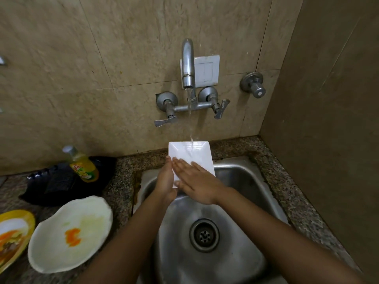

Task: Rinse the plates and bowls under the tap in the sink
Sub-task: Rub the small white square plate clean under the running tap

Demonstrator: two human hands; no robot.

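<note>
A white square plate (194,154) is held tilted over the steel sink (246,181), under running water from the tap (188,64). My left hand (165,181) holds the plate by its left edge, fingers behind it. My right hand (194,183) lies flat on the plate's face with straight fingers. On the counter to the left sit a dirty white plate (69,234) with orange stains and a yellow plate (12,234) with food scraps.
A yellow dish-soap bottle (83,165) stands on a black bag (61,181) at the back left of the granite counter (287,191). The tap's two lever handles (166,120) stick out from the tiled wall. The drain (204,234) lies at the sink's middle.
</note>
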